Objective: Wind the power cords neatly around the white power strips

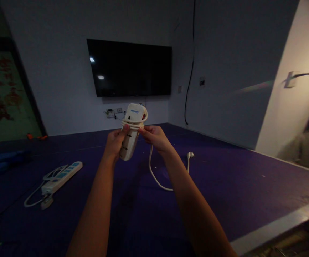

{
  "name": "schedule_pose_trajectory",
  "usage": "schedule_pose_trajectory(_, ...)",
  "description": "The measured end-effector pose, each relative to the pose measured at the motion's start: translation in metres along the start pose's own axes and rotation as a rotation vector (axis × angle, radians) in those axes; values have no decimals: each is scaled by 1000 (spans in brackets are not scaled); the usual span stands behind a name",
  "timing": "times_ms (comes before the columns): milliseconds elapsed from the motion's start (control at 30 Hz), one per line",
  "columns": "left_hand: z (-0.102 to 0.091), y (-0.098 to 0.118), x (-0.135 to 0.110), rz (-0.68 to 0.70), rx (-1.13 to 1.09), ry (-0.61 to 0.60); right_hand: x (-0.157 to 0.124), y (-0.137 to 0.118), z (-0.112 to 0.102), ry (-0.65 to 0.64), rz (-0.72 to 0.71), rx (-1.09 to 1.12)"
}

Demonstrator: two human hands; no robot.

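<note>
A white power strip [129, 147] marked PHILIPS is held up in front of me, tilted, with its white cord [133, 124] wound several times around its upper part. My left hand [114, 142] grips the strip from the left side, thumb on its front near the windings. At the strip's right edge, my right hand [155, 137] pinches the cord between thumb and fingers. From there the loose cord hangs in a curve, passes behind my right forearm and ends in a white plug [190, 155] above the purple surface.
A second power strip [63, 176] with blue sockets and a bundled cord lies on the purple surface [133, 214] to the left. Blue cloth-like material [1, 160] is at far left. A television [133, 69] hangs on the back wall, wall sockets [114, 111] below it.
</note>
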State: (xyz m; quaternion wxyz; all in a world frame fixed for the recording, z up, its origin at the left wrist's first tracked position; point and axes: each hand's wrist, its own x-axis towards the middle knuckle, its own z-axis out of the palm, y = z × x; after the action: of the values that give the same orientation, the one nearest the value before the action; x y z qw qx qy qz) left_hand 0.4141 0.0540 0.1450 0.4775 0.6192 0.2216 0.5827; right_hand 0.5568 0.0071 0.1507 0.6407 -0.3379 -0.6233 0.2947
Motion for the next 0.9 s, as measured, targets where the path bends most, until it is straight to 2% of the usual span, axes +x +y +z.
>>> schedule_pose_trajectory(167, 3, 1, 1, 2, -25, 72, -1, 0, -1, 170, 10, -262)
schedule_pose_trajectory(300, 7, 1, 2, -26, -51, 154, 1, 9, -4, 178, -13, -417)
schedule_pose_trajectory(400, 9, -1, 3, -13, -34, 204, 3, 11, -4, 161, 2, -312)
schedule_pose_trajectory(567, 16, -3, 1, 21, 57, 255, 6, 2, -3, 209, 178, -20)
schedule_pose_trajectory(633, 19, -2, -1, 73, 113, 286, 6, -2, -4, 203, 195, 26)
schedule_pose_trajectory(733, 21, 0, -5, 174, 231, 333, 4, -5, -5, 197, 112, -8)
schedule_pose_trajectory(900, 18, 1, -9, 293, 391, 421, 0, -1, 4, 149, -69, -250)
